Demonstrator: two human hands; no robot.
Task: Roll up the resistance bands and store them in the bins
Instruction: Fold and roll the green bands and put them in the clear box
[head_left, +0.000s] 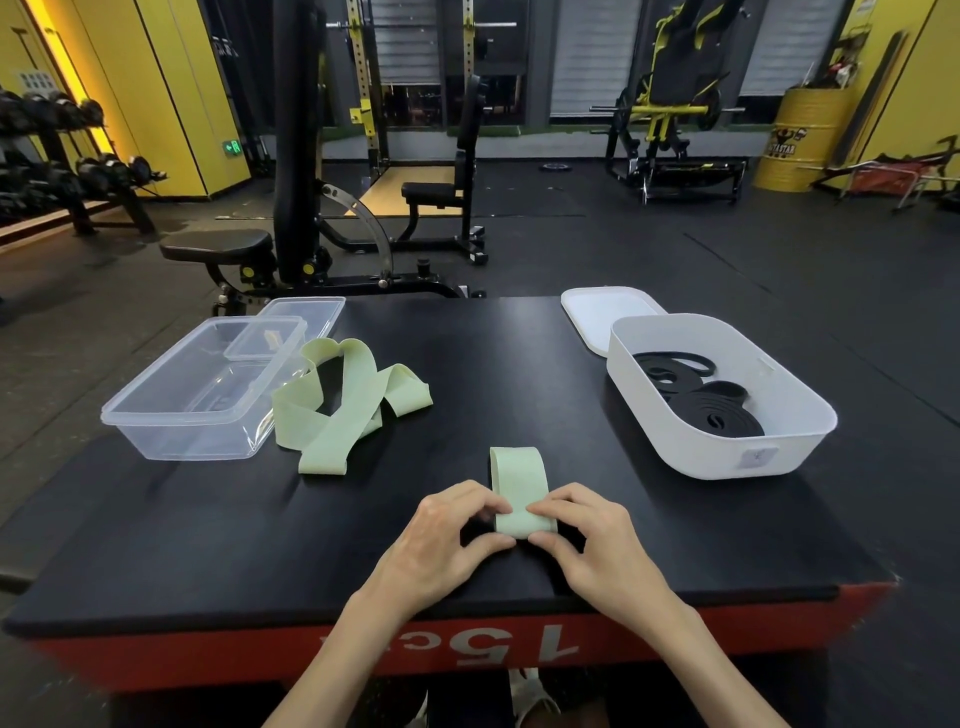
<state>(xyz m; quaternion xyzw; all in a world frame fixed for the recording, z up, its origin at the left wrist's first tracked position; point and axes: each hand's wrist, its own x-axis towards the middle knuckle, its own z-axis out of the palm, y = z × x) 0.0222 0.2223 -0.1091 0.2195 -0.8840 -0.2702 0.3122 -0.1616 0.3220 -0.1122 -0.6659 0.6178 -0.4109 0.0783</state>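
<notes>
Left hand (447, 525) and right hand (576, 530) both pinch the near end of the green band (517, 470), whose length runs flat on the platform (519, 364) toward 12 o'clock, equally near each; the clear bin (176, 441) sits at 10 o'clock.

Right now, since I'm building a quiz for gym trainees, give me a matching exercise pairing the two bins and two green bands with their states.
Things:
1. white bin
2. clear bin
3. loose green band
4. near green band

States:
A. pinched by left hand and right hand
B. sprawled unrolled on the platform
C. holds coiled black bands
D. transparent, at the left

Pairs: 1-C, 2-D, 3-B, 4-A
</notes>
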